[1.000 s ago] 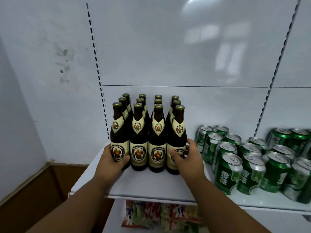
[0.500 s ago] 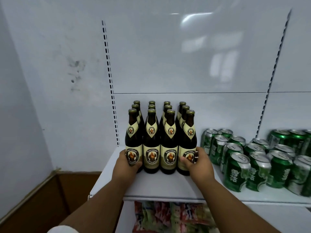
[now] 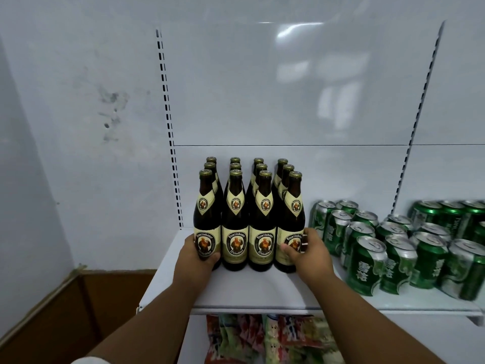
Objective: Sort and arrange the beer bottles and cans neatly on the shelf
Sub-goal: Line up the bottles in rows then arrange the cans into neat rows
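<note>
Bracketing bottles (image 3: 248,219) — both hands.

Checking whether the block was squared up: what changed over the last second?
Little: the left hand and right hand still clasp the outer front beer bottles, and the view has shifted. The bottles remain in their block; the green cans are unmoved.

"Franziskaner Weissbier" on btl labels (image 3: 235,243); "雪花" on green cans (image 3: 365,269)
</note>
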{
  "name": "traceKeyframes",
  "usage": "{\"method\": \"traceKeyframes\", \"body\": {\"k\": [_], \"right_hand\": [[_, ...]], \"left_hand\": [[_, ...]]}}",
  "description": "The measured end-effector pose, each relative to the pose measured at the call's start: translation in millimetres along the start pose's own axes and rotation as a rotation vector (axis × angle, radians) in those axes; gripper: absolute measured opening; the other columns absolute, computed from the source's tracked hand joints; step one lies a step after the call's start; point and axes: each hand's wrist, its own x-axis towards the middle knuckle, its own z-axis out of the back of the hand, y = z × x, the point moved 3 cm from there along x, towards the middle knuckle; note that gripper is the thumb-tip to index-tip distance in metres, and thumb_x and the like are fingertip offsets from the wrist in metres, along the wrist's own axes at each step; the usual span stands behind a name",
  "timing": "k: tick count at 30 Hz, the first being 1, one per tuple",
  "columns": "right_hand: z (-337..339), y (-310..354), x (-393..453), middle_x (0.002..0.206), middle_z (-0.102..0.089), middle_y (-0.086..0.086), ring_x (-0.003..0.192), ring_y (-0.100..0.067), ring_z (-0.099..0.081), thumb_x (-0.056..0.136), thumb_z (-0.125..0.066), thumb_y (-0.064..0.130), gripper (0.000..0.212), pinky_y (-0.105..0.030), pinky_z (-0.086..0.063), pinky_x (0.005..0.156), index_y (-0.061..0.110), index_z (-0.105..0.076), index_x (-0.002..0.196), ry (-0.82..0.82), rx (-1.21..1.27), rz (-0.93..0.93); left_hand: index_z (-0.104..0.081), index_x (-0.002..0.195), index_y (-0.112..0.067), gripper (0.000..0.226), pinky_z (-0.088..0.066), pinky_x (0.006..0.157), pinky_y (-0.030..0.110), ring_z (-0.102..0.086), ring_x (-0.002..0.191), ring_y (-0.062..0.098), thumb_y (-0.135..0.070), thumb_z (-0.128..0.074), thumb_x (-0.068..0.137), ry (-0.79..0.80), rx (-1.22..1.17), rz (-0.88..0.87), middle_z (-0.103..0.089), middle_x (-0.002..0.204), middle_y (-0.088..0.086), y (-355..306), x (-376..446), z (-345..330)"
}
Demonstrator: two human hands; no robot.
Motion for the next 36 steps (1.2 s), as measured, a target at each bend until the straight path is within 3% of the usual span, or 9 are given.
{"method": "traceKeyframes", "body": {"k": [6,11,28,36], "right_hand": [[0.4,4.7,-2.8,0.096,-0.064,0.008,0.080,-0.001,-0.059,0.079,-0.081,0.027,0.040,-0.025,-0.045,0.072,0.029,-0.050,0.104,0.001,0.004,0.003],[0.6,5.2,-1.5,0.100,-0.064,0.004,0.086,-0.015,-0.062,0.077,-0.082,0.030,0.042,-0.029,-0.048,0.074,0.029,-0.049,0.104,0.001,-0.030,0.004],[3.3,9.8,-2.3,0.092,-0.064,0.012,0.081,-0.004,-0.060,0.078,-0.082,0.025,0.040,-0.027,-0.047,0.072,0.025,-0.051,0.104,0.024,0.022,0.000],[-0.6,7.3,-3.5,0.103,-0.066,0.006,0.092,-0.015,-0.063,0.079,-0.080,0.027,0.045,-0.031,-0.050,0.080,0.026,-0.051,0.114,0.013,-0.006,0.006]], "left_hand": [[-0.053,0.117,-0.024,0.046,-0.045,0.087,0.030,-0.061,0.100,0.014,-0.016,-0.079,0.080,0.001,-0.009,0.014,-0.065,0.108,-0.009,1.9,1.1,-0.5],[-0.054,0.123,-0.022,0.051,-0.045,0.088,0.029,-0.062,0.102,0.014,-0.016,-0.080,0.079,-0.004,-0.010,0.019,-0.065,0.111,-0.007,6.1,1.0,-0.9],[-0.052,0.121,-0.027,0.052,-0.047,0.090,0.032,-0.062,0.103,0.015,-0.016,-0.080,0.079,-0.016,-0.029,0.026,-0.064,0.108,-0.010,9.7,1.3,-0.1],[-0.050,0.120,-0.028,0.050,-0.043,0.088,0.029,-0.059,0.101,0.013,-0.014,-0.078,0.080,-0.005,-0.024,0.000,-0.063,0.108,-0.010,7.0,1.0,0.1]]}}
